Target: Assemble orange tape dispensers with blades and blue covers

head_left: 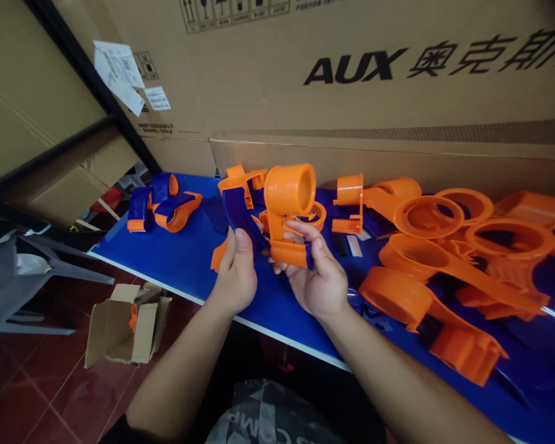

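Observation:
My left hand (240,271) is closed, its thumb pressed on a blue curved cover (241,213). An orange edge shows beside that thumb; whether it belongs to the cover's piece I cannot tell. Close by on the right, my right hand (321,274) is wrapped round the lower end of an orange tape dispenser (290,191), whose round hub points up. A little blue shows at that dispenser's lower right end. Behind the hands, another orange dispenser (234,177) is partly hidden.
Several blue-covered orange dispensers (176,213) lie at the left of the blue tabletop (166,256). Many orange dispenser bodies (398,296) are heaped on the right. A large carton (259,86) stands behind. On the floor are an open cardboard box (106,333) and a grey stool (13,277).

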`<act>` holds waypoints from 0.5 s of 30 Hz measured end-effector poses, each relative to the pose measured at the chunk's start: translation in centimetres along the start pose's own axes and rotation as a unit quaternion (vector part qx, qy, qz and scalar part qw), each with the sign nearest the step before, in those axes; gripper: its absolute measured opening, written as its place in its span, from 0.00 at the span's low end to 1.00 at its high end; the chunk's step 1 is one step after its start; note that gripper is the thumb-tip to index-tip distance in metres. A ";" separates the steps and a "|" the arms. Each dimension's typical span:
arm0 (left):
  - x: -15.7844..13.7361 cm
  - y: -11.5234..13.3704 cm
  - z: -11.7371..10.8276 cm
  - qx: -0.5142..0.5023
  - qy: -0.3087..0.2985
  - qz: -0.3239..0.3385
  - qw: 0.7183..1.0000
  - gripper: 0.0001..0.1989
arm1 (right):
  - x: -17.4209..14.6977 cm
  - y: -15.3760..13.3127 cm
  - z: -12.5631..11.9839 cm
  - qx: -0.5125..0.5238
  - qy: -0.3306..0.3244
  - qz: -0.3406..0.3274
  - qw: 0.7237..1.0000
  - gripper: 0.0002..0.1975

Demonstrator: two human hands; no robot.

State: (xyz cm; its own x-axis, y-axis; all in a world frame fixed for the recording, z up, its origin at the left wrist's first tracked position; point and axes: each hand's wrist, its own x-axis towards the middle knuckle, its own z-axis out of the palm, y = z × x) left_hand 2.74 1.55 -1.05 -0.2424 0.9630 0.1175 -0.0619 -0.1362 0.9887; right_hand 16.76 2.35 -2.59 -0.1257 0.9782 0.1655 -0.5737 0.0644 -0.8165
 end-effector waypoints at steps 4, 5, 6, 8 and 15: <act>-0.2 0.5 0.7 -0.009 -0.022 0.004 1.000 0.37 | 0.0 0.5 -0.2 -0.020 0.014 -0.015 1.000 0.18; -0.3 0.8 0.9 -0.012 -0.027 0.001 1.000 0.37 | 0.0 0.6 -0.2 -0.026 0.020 -0.020 0.999 0.18; -0.4 1.1 1.0 -0.013 -0.029 -0.001 1.000 0.37 | -0.1 0.7 -0.2 -0.030 0.026 -0.023 0.999 0.18; -0.6 1.9 1.1 -0.001 -0.028 0.001 1.000 0.37 | -0.1 0.8 -0.2 -0.038 0.034 -0.026 0.998 0.18; -1.4 3.5 1.4 0.150 -0.002 0.026 0.988 0.38 | -0.2 1.9 -0.4 -0.143 0.063 -0.058 0.986 0.19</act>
State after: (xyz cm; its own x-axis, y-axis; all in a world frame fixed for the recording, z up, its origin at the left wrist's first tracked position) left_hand 4.26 0.01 2.41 -0.2336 0.9575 0.1690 0.2405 -0.1115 0.9642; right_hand 16.03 2.32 -4.38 0.0394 0.9765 0.2119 -0.3251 0.2130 -0.9214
